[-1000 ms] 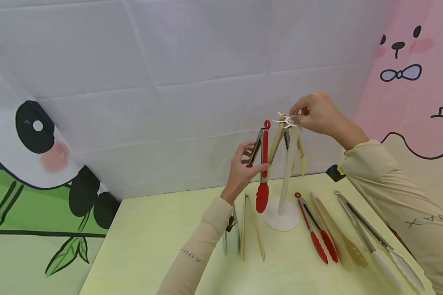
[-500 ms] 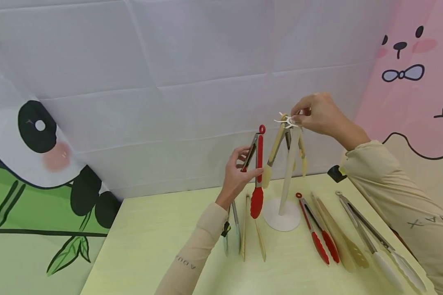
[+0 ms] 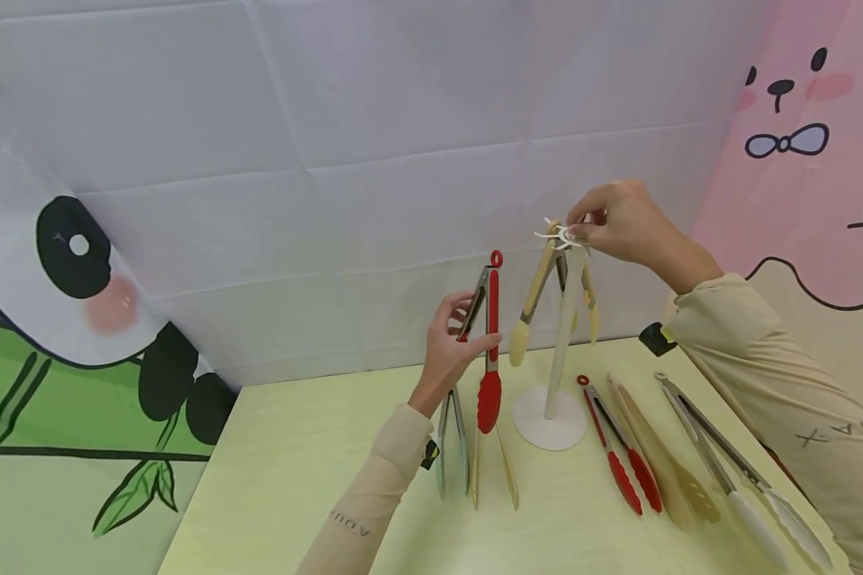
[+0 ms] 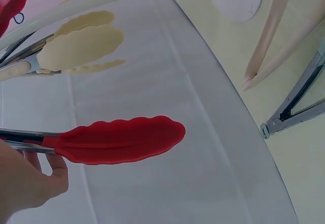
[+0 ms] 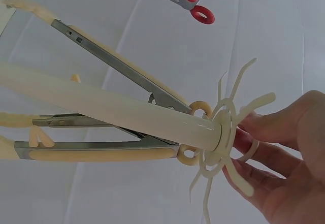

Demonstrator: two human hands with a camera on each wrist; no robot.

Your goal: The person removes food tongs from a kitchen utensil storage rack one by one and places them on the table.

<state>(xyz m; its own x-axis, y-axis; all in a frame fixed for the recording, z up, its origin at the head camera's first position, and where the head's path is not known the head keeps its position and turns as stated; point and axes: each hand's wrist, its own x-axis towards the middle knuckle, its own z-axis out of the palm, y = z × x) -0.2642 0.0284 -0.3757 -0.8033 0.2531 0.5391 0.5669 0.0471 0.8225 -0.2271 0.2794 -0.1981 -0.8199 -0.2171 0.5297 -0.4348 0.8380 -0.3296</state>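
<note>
My left hand [image 3: 446,351] grips red-tipped tongs [image 3: 489,403] by the handles, upright with the ring on top, left of a white stand [image 3: 558,351]. In the left wrist view, the scalloped red head [image 4: 122,140] points away from the fingers, clear of the stand. At the stand's top, my right hand [image 3: 618,228] pinches the white hook ring [image 5: 226,132] between thumb and fingers. Two pairs of cream tongs [image 3: 538,283] hang by their loops from the hooks; the right wrist view shows both loops close under the ring.
Right of the stand's round base [image 3: 546,435] lie red tongs [image 3: 622,475], beige tongs [image 3: 650,455] and white-tipped tongs [image 3: 726,487] on the pale table [image 3: 288,479]. Teal-tipped tongs [image 3: 464,455] and slim cream tongs [image 3: 507,467] lie to its left. A white cloth [image 3: 374,239] hangs behind.
My left hand has moved left and slightly down with the red tongs, away from the stand. My right hand stays at the hook ring.
</note>
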